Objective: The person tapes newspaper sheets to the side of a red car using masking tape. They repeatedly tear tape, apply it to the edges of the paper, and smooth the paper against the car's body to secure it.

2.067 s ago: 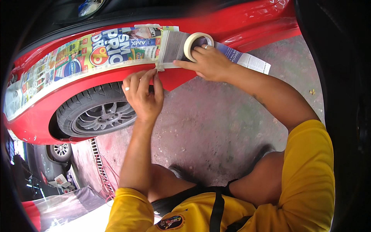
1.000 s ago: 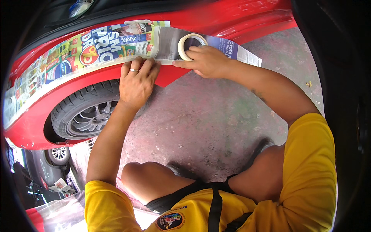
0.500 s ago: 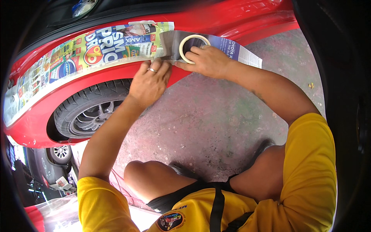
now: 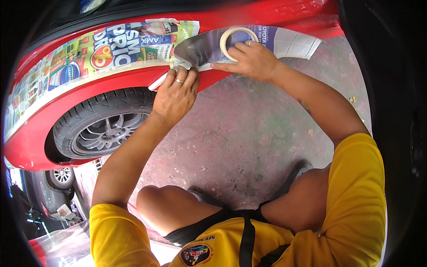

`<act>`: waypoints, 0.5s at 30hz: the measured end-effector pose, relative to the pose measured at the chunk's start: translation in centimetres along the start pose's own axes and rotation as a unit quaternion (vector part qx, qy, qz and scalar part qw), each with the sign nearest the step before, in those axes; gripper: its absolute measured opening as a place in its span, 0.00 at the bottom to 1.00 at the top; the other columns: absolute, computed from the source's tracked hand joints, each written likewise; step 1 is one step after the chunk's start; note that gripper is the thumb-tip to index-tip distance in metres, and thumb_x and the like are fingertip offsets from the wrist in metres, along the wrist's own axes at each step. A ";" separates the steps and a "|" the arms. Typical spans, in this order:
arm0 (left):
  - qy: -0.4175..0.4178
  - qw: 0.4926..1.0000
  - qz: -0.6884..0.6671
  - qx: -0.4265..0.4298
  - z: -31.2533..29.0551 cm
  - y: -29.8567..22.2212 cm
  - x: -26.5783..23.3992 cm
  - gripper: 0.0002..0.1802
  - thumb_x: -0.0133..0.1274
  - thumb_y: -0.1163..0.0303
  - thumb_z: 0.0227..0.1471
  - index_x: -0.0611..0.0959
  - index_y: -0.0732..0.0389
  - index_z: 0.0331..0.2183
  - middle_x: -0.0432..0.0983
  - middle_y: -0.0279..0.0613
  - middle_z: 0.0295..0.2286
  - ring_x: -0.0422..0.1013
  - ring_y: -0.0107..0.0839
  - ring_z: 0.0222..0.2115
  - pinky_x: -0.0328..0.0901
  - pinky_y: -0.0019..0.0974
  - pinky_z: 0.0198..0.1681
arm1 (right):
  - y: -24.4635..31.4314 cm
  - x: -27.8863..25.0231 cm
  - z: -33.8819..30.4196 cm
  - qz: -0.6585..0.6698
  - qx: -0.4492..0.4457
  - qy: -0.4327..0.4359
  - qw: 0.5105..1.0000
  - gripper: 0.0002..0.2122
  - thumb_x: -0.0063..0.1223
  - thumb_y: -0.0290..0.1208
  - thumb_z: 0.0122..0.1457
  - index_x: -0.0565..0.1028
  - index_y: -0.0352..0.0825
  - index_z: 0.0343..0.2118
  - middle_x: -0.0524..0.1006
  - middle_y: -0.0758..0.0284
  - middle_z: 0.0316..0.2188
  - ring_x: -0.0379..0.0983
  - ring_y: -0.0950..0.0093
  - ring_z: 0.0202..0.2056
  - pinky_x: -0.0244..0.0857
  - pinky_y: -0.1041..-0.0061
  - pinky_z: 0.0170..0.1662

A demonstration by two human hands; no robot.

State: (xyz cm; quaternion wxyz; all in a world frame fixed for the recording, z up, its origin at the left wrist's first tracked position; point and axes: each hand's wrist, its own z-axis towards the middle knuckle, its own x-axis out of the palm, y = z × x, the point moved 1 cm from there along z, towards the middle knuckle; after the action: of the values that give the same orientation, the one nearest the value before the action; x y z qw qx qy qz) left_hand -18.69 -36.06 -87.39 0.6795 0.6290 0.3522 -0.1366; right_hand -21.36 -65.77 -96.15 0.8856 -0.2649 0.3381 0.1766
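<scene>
My right hand point(image 4: 255, 61) is closed on a cream roll of masking tape point(image 4: 226, 41), its thumb stretched toward the lower edge of a dark newspaper sheet point(image 4: 202, 46). That sheet bows upward along the red car fender point(image 4: 209, 81). At its near left corner, the fingers of my left hand point(image 4: 175, 95) are bent and pressed together on the edge. A pale strip point(image 4: 160, 81), tape or folded paper, sticks out left of those fingers. Farther left, a colourful newspaper sheet point(image 4: 82, 60) lies along the fender, with tape along its lower edge. My fingertips are partly hidden.
Below the fender is a black tire point(image 4: 73, 129) with a grey wheel. The stained concrete floor point(image 4: 231, 129) spreads between my knees and the car. Another dark car point(image 4: 44, 191) stands at the lower left. A dark edge point(image 4: 58, 26) borders the fender's far side.
My right hand has moved right and slightly up with the tape roll. The dark newspaper sheet has shifted right and bows more. The pale strip now shows beside my left hand.
</scene>
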 end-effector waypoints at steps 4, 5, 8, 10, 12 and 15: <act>-0.002 1.000 0.005 0.010 0.1 0.0 -0.1 0.33 0.51 0.62 0.64 0.79 0.65 0.67 0.75 0.44 0.56 0.70 0.43 0.58 0.63 0.49 0.66 | -0.2 0.8 -0.1 0.005 0.005 0.022 1.000 0.33 0.56 0.30 0.65 0.75 0.74 0.71 0.74 0.74 0.38 0.77 0.74 0.39 0.75 0.72 0.37; 0.002 1.000 0.008 0.010 0.0 0.0 0.0 0.33 0.51 0.62 0.64 0.79 0.65 0.67 0.75 0.44 0.56 0.70 0.44 0.58 0.63 0.49 0.66 | 0.0 0.8 0.1 0.010 0.005 0.029 1.000 0.33 0.56 0.30 0.65 0.75 0.74 0.71 0.74 0.74 0.38 0.77 0.74 0.39 0.75 0.72 0.38; 0.006 1.000 0.010 0.005 -0.1 -0.1 0.2 0.32 0.51 0.62 0.64 0.79 0.63 0.67 0.75 0.45 0.56 0.70 0.45 0.58 0.63 0.51 0.67 | 0.0 0.7 0.4 0.021 0.005 0.047 0.999 0.33 0.56 0.30 0.65 0.75 0.74 0.71 0.75 0.74 0.39 0.77 0.74 0.41 0.76 0.72 0.39; -0.002 1.000 0.005 -0.006 0.0 -0.4 0.6 0.32 0.52 0.63 0.64 0.79 0.62 0.67 0.75 0.46 0.57 0.70 0.46 0.58 0.63 0.51 0.67 | -0.2 0.5 0.3 0.026 0.003 0.050 0.998 0.32 0.56 0.30 0.65 0.75 0.73 0.70 0.75 0.75 0.40 0.77 0.74 0.42 0.75 0.73 0.40; 0.002 0.999 -0.035 -0.033 0.1 -0.9 0.9 0.33 0.54 0.62 0.63 0.79 0.61 0.67 0.74 0.46 0.58 0.69 0.47 0.60 0.63 0.53 0.67 | 0.1 0.5 0.7 0.020 -0.006 0.055 0.998 0.31 0.56 0.31 0.66 0.77 0.71 0.69 0.76 0.75 0.41 0.77 0.75 0.44 0.74 0.73 0.42; -0.006 0.996 -0.056 -0.062 0.2 -2.0 1.4 0.30 0.55 0.60 0.64 0.82 0.59 0.64 0.73 0.46 0.61 0.66 0.48 0.63 0.63 0.55 0.67 | 0.2 0.6 1.0 0.009 -0.011 0.052 0.999 0.28 0.56 0.32 0.66 0.79 0.68 0.68 0.76 0.77 0.42 0.77 0.76 0.47 0.73 0.73 0.44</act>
State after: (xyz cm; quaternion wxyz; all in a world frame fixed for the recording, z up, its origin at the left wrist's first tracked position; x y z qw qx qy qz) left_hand -18.89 -36.24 -89.81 0.7106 0.5641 0.3906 -0.1556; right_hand -20.60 -64.95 -96.01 0.8621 -0.2806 0.3842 0.1742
